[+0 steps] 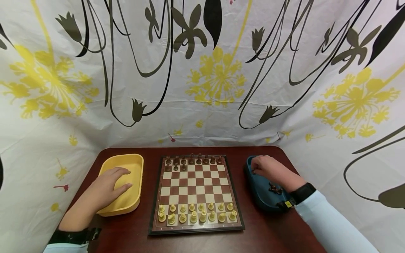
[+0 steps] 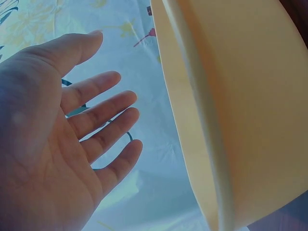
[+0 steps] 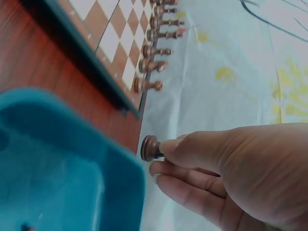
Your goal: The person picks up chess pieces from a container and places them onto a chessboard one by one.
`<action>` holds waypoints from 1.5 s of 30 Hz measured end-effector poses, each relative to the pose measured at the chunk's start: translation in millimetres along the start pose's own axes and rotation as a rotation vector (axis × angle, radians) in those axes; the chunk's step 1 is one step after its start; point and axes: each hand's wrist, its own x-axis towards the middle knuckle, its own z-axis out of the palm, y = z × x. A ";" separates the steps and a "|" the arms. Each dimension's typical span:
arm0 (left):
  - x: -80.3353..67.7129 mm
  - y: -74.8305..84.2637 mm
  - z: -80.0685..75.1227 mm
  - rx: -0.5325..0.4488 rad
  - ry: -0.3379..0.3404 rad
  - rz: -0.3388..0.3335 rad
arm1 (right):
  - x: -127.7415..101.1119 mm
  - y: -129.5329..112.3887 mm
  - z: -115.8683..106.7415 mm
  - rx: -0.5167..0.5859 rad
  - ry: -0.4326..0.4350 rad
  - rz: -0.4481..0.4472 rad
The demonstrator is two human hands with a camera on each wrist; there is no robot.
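In the head view, lower left, the left hand (image 1: 109, 186) lies flat over the yellow tray (image 1: 134, 163). At right, the right hand (image 1: 269, 170) curls over the blue tray (image 1: 257, 196), beside the chessboard (image 1: 195, 191).

Left wrist view: the fingers (image 2: 103, 110) are straight and slightly spread, holding nothing.

Right wrist view: fingertips pinch a dark chess piece (image 3: 150, 148) at centre, just above the blue tray's rim.

chessboard (image 1: 196, 193) mid-counter (image 1: 133, 232) | tray (image 1: 123, 184) left of chessboard, left hand (image 1: 107, 186) in it | bin (image 1: 264, 196) right of chessboard, right hand (image 1: 269, 170) over it, pinching chess piece (image 3: 151, 148)
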 end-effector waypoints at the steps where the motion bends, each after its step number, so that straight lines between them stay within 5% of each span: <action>1: 0.2 0.7 0.0 -0.002 0.002 0.002 | 6.2 -3.4 -0.3 0.001 -0.001 -0.006; 23: 1.7 7.9 3.5 -0.002 0.007 0.016 | 129.2 -86.2 28.8 0.050 -0.102 -0.151; 33: 1.5 9.5 3.2 -0.008 0.009 0.009 | 166.6 -124.3 26.2 -0.025 -0.079 -0.240; 45: 1.7 10.3 0.7 -0.003 0.013 0.010 | 187.4 -150.4 20.3 -0.054 -0.080 -0.230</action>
